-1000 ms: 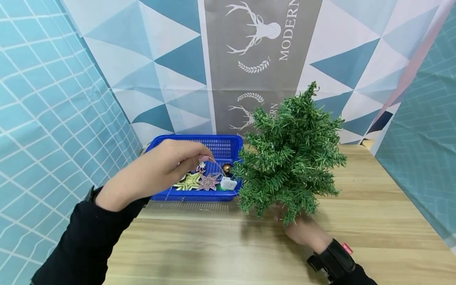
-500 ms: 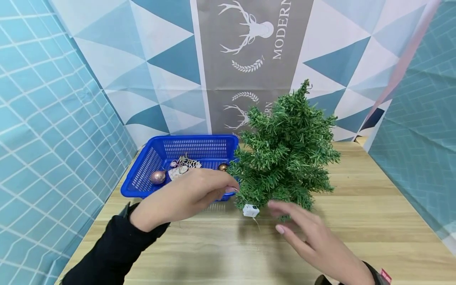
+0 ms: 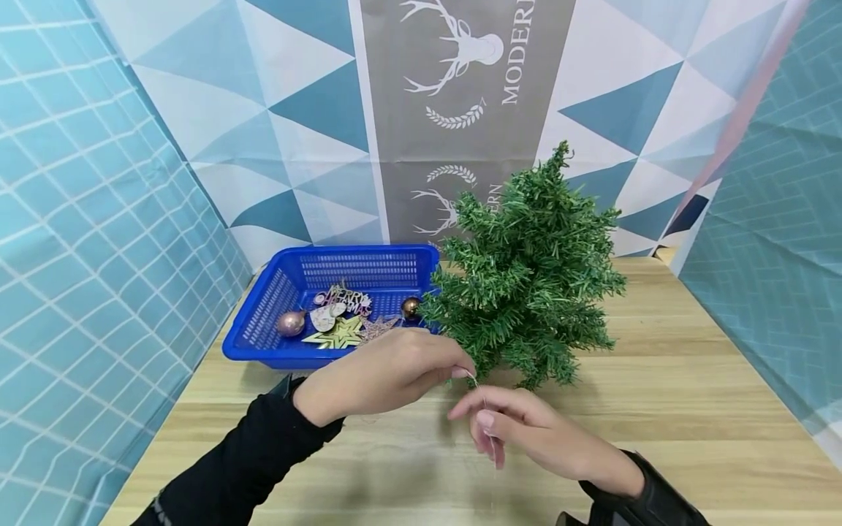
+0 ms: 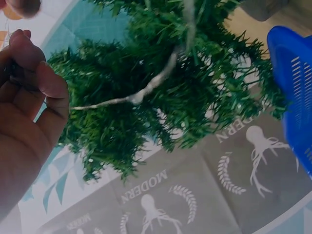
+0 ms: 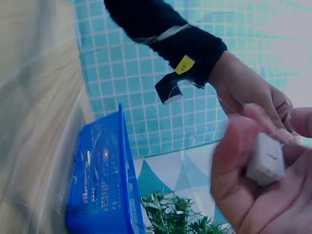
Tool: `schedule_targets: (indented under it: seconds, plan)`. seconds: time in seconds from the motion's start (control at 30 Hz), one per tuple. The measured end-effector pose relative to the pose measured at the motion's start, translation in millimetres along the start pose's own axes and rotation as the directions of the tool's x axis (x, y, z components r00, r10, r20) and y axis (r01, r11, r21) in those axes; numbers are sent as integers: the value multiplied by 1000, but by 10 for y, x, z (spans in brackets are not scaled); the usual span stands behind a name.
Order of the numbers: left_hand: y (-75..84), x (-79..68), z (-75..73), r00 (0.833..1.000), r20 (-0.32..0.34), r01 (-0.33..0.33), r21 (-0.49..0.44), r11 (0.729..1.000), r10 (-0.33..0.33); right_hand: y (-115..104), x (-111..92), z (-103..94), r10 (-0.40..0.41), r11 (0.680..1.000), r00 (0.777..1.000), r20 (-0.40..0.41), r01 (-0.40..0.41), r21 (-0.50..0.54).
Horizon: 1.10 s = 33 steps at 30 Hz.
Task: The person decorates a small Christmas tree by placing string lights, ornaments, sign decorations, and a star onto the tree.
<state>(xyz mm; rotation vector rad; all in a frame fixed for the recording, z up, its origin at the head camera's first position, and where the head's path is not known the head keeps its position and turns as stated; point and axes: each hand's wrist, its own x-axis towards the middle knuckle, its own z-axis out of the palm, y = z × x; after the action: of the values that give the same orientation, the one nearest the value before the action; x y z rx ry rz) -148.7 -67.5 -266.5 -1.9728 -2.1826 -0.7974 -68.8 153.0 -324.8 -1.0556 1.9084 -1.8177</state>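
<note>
In the head view my left hand (image 3: 395, 369) pinches a thin wire of a fairy-light string (image 4: 148, 88) between thumb and fingertips. Just below and to its right, my right hand (image 3: 533, 438) curls its fingers, with the wire running down across them. The right wrist view shows those fingers around the string's small white battery box (image 5: 265, 158); the head view hides that box. Both hands are in front of a small green artificial Christmas tree (image 3: 526, 285), which stands upright on the table with its base hidden.
A blue plastic basket (image 3: 329, 250) stands left of the tree. Inside lie a pink ball (image 3: 291, 324), a gold star (image 3: 340, 333), a bronze ball (image 3: 411, 307) and a Merry Xmas sign (image 3: 345, 299). Patterned sheets hang behind the wooden table (image 3: 684, 409).
My left hand has lifted the battery box out of the basket and moved right and toward me. The right hand has left the tree's base and taken hold of the battery box.
</note>
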Motion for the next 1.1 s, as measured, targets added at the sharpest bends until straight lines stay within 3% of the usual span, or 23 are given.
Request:
schedule_targets:
  seconds: [0.1, 0.2, 0.3, 0.4, 0.47, 0.53, 0.63, 0.8, 0.9, 1.1]
  plan:
    - [-15, -18, 53, 999, -46, -9, 73, 997, 12, 2, -2, 4, -29, 997, 1000, 10, 29, -77]
    - [-1, -44, 119, 987, -154, -1, 252, 968, 41, -10, 12, -5, -100, 987, 995, -20, 97, -129]
    - [51, -63, 199, 944, -306, 4, 392, 920, 127, -48, 23, -25, -165, 977, 984, -70, 153, -152]
    - [140, -81, 301, 883, -411, -37, 422, 906, 228, -104, 17, -42, -189, 974, 975, -120, 171, -148]
    - [214, -92, 395, 868, -433, -43, 422, 906, 244, -136, 15, -49, -214, 970, 966, -147, 193, -146]
    - [274, -106, 507, 879, -431, -7, 417, 909, 205, -160, 11, -49, -244, 963, 954, -176, 218, -157]
    - [331, -116, 681, 921, -373, 62, 420, 905, 111, -181, 2, -40, -296, 947, 927, -230, 253, -198]
    - [332, -156, 877, 978, -209, 57, 254, 965, -3, -195, -59, -34, -384, 922, 880, -279, 345, -178]
    - [291, -258, 915, 986, -152, 90, 107, 990, -74, -214, -113, -64, -466, 884, 844, -264, 453, -112]
    - [186, -574, 839, 981, -96, 163, -36, 986, -166, -298, -294, -189, -589, 788, 766, -256, 615, 28]
